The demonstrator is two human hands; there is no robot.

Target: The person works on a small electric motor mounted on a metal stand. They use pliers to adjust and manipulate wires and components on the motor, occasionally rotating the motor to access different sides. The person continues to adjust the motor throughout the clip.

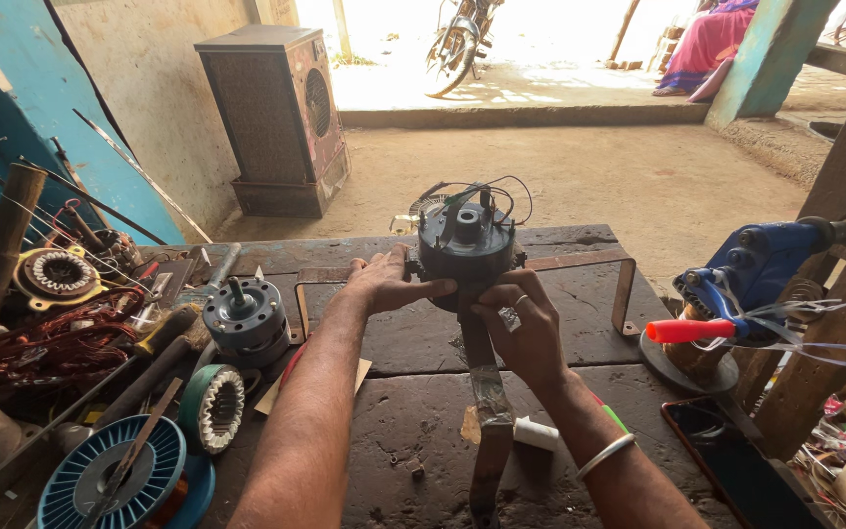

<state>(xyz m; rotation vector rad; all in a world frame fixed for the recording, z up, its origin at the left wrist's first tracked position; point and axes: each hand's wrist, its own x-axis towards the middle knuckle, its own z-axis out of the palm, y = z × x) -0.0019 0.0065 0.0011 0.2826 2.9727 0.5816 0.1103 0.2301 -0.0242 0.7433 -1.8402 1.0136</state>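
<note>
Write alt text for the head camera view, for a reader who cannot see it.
Two bare hands, the left hand and right hand, grip a dark round motor housing with loose wires, mounted on an upright metal post over a worn wooden workbench. To the left lie another grey motor, a wound stator and copper wire.

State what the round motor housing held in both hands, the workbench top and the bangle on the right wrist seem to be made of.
Motor housing: probably cast metal, dull dark grey, grimy. Workbench top: wood, with dark, worn, cracked planks. Bangle: likely metal, pale with a bright sheen. Left hand and right hand clasp the housing.
</note>
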